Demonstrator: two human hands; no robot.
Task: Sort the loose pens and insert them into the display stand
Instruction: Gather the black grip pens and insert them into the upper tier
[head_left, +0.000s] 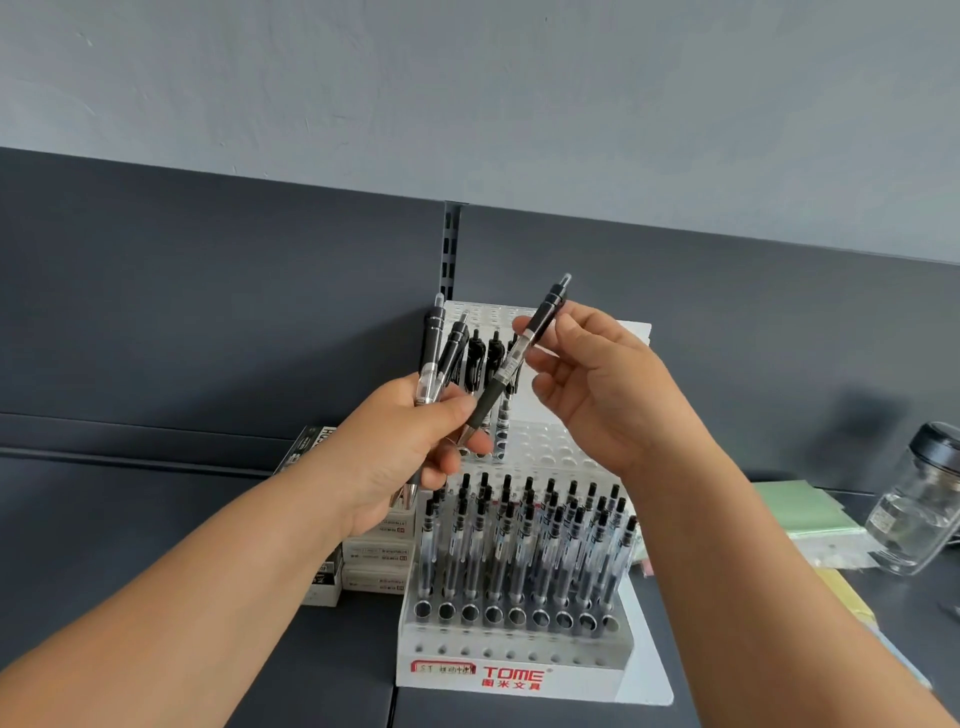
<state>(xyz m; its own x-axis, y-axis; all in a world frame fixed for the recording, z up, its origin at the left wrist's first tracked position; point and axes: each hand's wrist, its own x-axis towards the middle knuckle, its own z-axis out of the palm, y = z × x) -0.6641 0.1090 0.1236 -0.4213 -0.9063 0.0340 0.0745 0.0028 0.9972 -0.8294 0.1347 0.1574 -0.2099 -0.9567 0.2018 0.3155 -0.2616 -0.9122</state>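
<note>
1. You are holding one loose pen (511, 364) in the air above the display stand (519, 673). It is slanting, with its clicker toward 1 o'clock and its tip toward 7 o'clock.
2. Your right hand (597, 395) is pinching that pen's upper barrel between thumb and forefinger, and the other fingers are curling loosely.
3. Your left hand (400, 452) is gripping a bundle of pens (436, 358) with their clickers pointing to 12 o'clock. The single pen's tip is lying by this hand's fingertips, but I cannot tell whether it is touching them.
4. At 6 o'clock from your hands, the stand is carrying rows of standing pens (524, 540), and the front row of holes (517, 616) is sitting unfilled.
5. You are probably risking a slip, since a light two-finger pinch high on the barrel is leaving the heavy tip end free to swing.
6. You may also be risking the bundle, because a loosening left grip during a handover could be spilling pens onto the filled rows.
7. Lowering the pen at this slant is likely asking for a missed hole or a knocked neighbour.
8. Stacked boxes (376, 558) are sitting just beside the stand at 9 o'clock. A glass jar (914, 512) and green paper (800, 506) are lying well apart at 3 o'clock.
</note>
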